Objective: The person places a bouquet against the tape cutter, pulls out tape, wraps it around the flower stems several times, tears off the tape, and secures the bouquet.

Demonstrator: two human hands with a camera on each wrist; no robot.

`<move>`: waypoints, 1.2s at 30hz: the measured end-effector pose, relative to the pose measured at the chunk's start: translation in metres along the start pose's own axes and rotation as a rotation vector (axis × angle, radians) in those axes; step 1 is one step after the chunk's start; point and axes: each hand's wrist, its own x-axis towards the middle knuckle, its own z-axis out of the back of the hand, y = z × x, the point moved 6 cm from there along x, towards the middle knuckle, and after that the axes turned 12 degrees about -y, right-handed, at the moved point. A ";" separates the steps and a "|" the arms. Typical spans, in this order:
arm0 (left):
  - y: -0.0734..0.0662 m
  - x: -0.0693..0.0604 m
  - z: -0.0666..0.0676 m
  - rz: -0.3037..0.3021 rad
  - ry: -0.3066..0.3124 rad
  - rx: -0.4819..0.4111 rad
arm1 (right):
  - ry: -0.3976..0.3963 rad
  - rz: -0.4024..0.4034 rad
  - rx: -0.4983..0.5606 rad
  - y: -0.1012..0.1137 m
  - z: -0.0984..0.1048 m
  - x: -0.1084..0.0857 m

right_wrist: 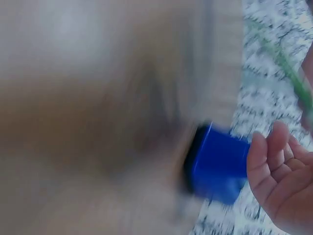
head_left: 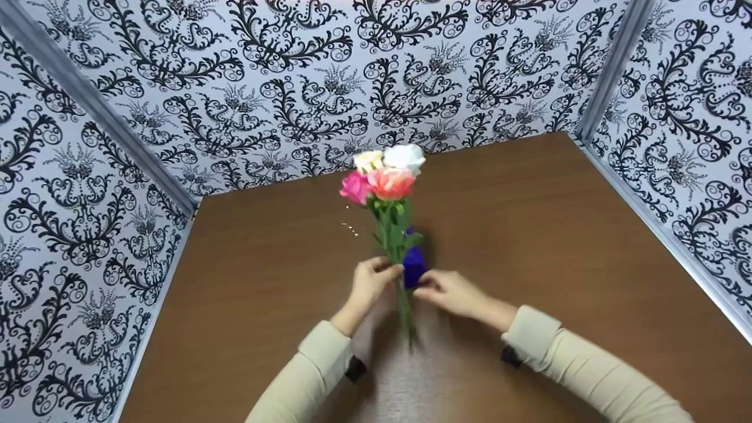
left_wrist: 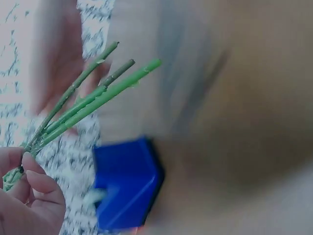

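My left hand (head_left: pixel 373 283) pinches a bunch of flowers by the stems (left_wrist: pixel 90 100), a little above their lower ends. The blooms are a pink flower (head_left: pixel 355 188), a coral flower (head_left: pixel 390 184), a cream flower (head_left: pixel 369 160) and a white flower (head_left: pixel 404 157), leaning away from me. Behind the stems stands an angular blue object (head_left: pixel 413 267), glossy and faceted in the left wrist view; its exact kind is unclear. Beside it is my right hand (head_left: pixel 455 292), fingers loosely bent, holding nothing visible. Whether its fingertips touch the blue object (right_wrist: pixel 217 164) I cannot tell.
Brown wooden table (head_left: pixel 264 317) lies under both hands. Patterned black-and-white panels (head_left: pixel 294 88) enclose its back and sides, with grey metal strips (head_left: pixel 658 235) along the edges. Small white specks (head_left: pixel 350 228) show left of the stems.
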 end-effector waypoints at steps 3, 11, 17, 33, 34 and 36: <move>-0.003 0.013 0.022 0.022 -0.027 0.007 | -0.085 0.003 -0.117 -0.024 0.032 0.006; 0.111 0.067 0.067 0.173 -0.045 0.018 | -0.231 -0.088 -0.225 -0.071 0.111 0.002; 0.139 0.059 0.080 0.448 -0.101 0.192 | -0.251 -0.110 -0.259 -0.085 0.144 -0.006; 0.150 0.041 0.091 0.436 -0.047 0.283 | -0.226 -0.157 -0.272 -0.102 0.164 -0.023; 0.150 0.041 0.090 0.427 -0.038 0.282 | -0.225 -0.161 -0.273 -0.103 0.166 -0.024; 0.149 0.040 0.087 0.408 -0.012 0.287 | -0.228 -0.172 -0.271 -0.104 0.169 -0.026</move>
